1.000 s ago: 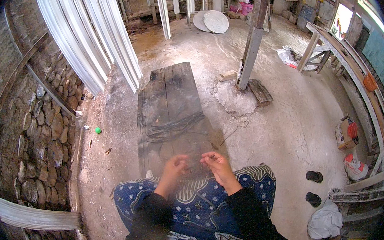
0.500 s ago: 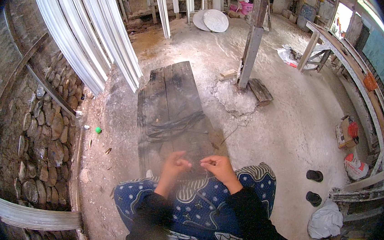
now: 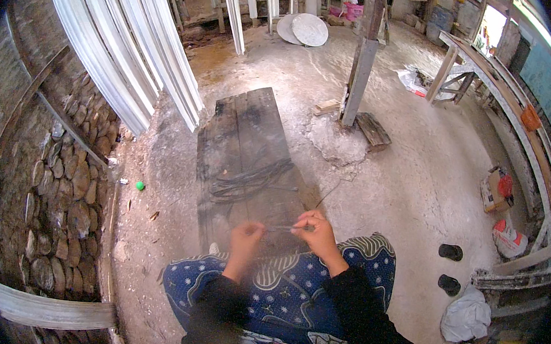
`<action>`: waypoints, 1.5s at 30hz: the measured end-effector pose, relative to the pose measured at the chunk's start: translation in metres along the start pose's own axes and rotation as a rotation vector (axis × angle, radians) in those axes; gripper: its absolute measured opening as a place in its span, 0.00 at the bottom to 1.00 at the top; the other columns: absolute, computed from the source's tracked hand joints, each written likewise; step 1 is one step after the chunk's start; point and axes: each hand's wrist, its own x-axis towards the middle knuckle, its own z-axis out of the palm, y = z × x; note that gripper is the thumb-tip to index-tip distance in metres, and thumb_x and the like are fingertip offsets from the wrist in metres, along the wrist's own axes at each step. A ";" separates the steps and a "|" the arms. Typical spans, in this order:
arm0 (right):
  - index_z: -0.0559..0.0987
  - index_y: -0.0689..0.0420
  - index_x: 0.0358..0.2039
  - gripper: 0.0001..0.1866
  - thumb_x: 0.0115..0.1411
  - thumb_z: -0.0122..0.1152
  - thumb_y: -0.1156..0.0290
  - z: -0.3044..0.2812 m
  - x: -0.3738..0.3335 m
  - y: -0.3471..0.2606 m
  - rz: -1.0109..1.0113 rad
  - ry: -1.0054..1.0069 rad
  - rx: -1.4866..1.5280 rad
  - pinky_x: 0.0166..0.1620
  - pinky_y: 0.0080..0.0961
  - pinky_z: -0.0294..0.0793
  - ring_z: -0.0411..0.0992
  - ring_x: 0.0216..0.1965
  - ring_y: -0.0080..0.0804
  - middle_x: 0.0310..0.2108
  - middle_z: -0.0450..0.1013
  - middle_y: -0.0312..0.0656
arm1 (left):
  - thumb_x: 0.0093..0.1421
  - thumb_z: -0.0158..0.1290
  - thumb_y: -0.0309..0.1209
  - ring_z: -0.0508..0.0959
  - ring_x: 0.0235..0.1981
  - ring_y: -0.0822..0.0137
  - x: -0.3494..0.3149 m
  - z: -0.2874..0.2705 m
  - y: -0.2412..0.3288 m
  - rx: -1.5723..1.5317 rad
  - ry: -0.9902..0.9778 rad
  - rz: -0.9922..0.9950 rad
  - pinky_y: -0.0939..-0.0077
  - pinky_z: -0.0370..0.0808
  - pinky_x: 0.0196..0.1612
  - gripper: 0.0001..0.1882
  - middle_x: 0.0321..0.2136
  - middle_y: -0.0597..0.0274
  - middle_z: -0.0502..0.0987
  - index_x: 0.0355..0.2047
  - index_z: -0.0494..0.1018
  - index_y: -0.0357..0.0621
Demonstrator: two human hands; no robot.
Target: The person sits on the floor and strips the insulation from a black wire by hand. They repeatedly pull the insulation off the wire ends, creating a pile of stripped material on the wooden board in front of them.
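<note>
My left hand (image 3: 244,243), smeared by motion, pinches one end of a thin dark strand (image 3: 279,229) above my lap. The other end is between the thumb and fingers of my right hand (image 3: 319,236), so the strand spans the gap almost level. Whether it is wire or plastic strip I cannot tell. Just beyond my hands, a loose bundle of dark strands (image 3: 252,182) lies across a worn dark wooden board (image 3: 243,126). A blue patterned cloth (image 3: 284,297) covers my legs.
Long white ribbed strips (image 3: 123,41) hang at the left, beside a stone-faced drop (image 3: 69,213). A wooden post (image 3: 361,68) stands ahead with a wood block (image 3: 373,132) at its foot. Black sandals (image 3: 452,253) and a white sack (image 3: 467,314) lie right, near a long bench (image 3: 488,63).
Both hands have closed in a pinch, and a strand now shows stretched between them. My right hand has risen slightly; my left has shifted a little left and down.
</note>
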 end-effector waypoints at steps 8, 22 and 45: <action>0.76 0.60 0.26 0.05 0.46 0.61 0.76 -0.005 -0.005 -0.018 0.422 -0.630 0.868 0.44 0.23 0.64 0.67 0.40 0.28 0.40 0.69 0.40 | 0.49 0.51 0.24 0.67 0.20 0.82 0.001 -0.003 0.004 -0.091 0.100 -0.047 0.90 0.61 0.18 0.03 0.21 0.72 0.70 0.26 0.70 0.45; 0.72 0.59 0.23 0.05 0.44 0.59 0.77 0.008 -0.004 0.007 0.201 -0.111 0.163 0.30 0.20 0.66 0.68 0.26 0.23 0.22 0.70 0.34 | 0.45 0.53 0.17 0.67 0.20 0.81 -0.018 0.011 0.038 -0.260 -0.512 -0.204 0.89 0.62 0.23 0.31 0.23 0.69 0.72 0.50 0.56 0.46; 0.75 0.61 0.27 0.06 0.49 0.58 0.72 0.006 -0.009 0.000 0.401 -0.451 0.852 0.49 0.26 0.60 0.64 0.45 0.31 0.40 0.68 0.42 | 0.48 0.46 0.22 0.62 0.19 0.81 0.007 -0.008 -0.007 0.090 0.126 0.102 0.88 0.60 0.22 0.03 0.18 0.73 0.64 0.24 0.64 0.44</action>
